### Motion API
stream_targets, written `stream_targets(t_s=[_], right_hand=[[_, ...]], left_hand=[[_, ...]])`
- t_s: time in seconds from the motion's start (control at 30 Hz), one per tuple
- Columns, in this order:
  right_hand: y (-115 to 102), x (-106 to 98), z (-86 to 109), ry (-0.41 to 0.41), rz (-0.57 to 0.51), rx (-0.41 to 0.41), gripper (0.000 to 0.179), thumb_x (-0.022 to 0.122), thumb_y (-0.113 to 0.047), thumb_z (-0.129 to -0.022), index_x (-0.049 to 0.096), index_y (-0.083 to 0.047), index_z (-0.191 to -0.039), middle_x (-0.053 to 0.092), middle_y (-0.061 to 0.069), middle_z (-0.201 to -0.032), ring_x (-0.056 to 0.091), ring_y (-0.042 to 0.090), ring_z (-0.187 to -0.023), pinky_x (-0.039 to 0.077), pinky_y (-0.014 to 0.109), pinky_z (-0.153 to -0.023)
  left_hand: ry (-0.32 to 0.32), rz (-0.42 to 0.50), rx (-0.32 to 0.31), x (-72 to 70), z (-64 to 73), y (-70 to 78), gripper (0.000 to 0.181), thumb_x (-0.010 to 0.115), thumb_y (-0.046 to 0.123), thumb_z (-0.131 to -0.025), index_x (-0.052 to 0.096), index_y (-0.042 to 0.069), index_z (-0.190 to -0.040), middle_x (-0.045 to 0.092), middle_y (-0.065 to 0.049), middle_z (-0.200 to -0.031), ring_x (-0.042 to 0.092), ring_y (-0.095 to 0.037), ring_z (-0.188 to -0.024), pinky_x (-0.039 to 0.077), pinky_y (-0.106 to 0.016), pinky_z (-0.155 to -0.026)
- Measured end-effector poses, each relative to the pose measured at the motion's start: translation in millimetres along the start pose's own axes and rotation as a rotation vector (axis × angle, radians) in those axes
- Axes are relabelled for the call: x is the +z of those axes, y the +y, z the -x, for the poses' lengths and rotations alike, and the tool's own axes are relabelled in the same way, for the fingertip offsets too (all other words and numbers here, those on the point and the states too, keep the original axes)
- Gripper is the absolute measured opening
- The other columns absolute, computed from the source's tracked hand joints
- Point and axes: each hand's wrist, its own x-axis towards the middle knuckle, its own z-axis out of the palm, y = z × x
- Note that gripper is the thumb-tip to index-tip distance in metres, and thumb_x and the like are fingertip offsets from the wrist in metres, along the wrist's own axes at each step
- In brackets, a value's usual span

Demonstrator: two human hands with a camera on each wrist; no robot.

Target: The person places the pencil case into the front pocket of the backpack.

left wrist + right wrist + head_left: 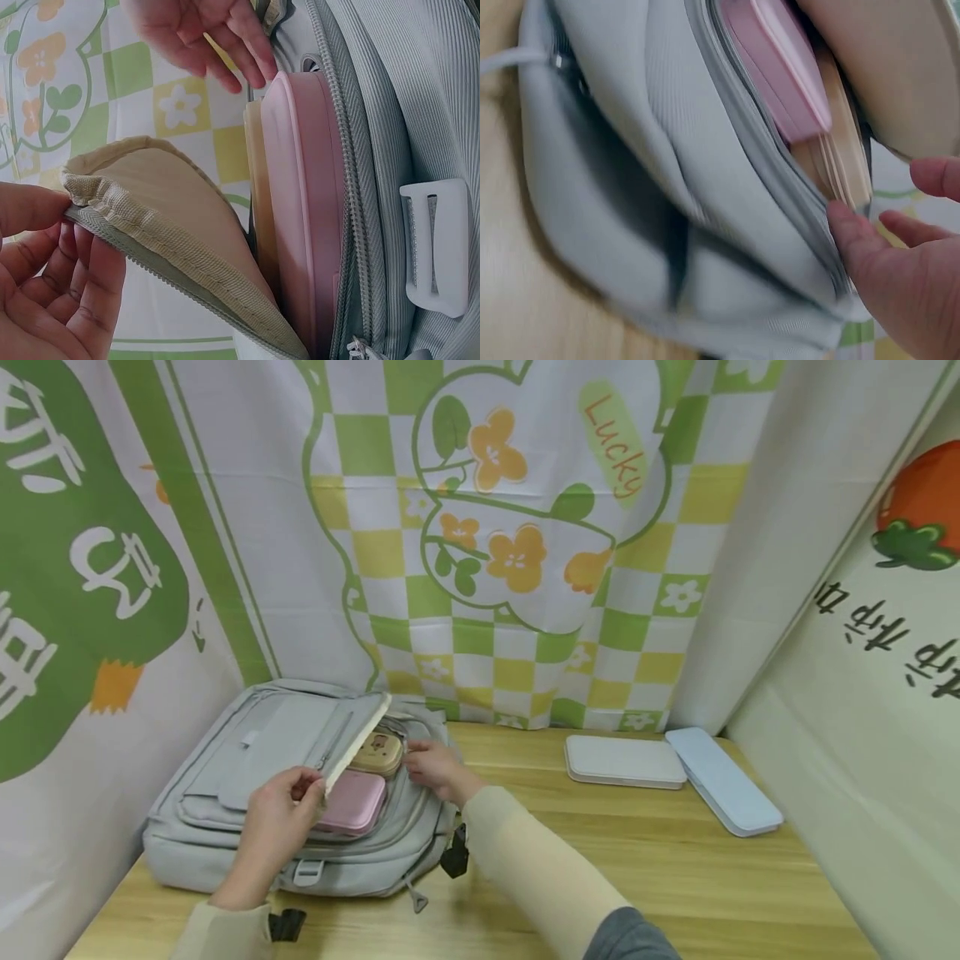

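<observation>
A grey backpack lies on the table with its front pocket unzipped. My left hand pinches the edge of the pocket flap between thumb and fingers and holds it raised. Inside the pocket sit a pink case and, beyond it, a tan case with a small picture on its lid. My right hand is at the right side of the opening, beside the tan case. In the right wrist view its fingertips are right at the zipped rim and the case's end, with the thumb apart.
A white flat case and a light blue case lie on the wooden table at the right, their ends close together. A patterned curtain hangs behind. A white buckle is on the bag's side.
</observation>
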Motion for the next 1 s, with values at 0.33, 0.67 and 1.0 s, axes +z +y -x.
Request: stream_targets(t_s=[0.33,0.67,1.0], right_hand=[[-10,-45,15.5,-0.047,0.040,0.008,0.050,0.050,-0.006,-0.106,0.038,0.011,-0.151,0.045,0.030,-0.150,0.051,0.042,-0.133,0.045,0.045,-0.107],[-6,-86,32.3,-0.028,-0.058,0.040,0.047,0.040,-0.002,-0.109,0.031,0.014,-0.153,0.037,0.035,-0.154,0.041,0.045,-0.141,0.039,0.047,-0.112],[-15,-130,44.9,0.073,-0.071,0.035,0.045,0.040,-0.002,-0.110,0.035,0.012,-0.152,0.039,0.034,-0.153,0.043,0.045,-0.140,0.049,0.039,-0.103]], left_hand=[[0.007,0.003,0.019,-1.2,-0.3,-1.8,0.012,0.065,0.007,-0.101,0.071,-0.003,-0.102,0.067,-0.010,-0.087,0.059,-0.022,-0.078,0.047,-0.030,-0.064],[-0.039,-0.001,-0.032,1.8,3.2,-4.6,0.015,0.062,0.010,-0.102,0.070,-0.003,-0.104,0.067,-0.010,-0.087,0.058,-0.021,-0.077,0.047,-0.030,-0.062],[0.000,0.000,0.009,6.5,2.3,-3.8,0.013,0.064,0.007,-0.100,0.071,-0.003,-0.102,0.068,-0.009,-0.085,0.059,-0.020,-0.076,0.047,-0.030,-0.062]])
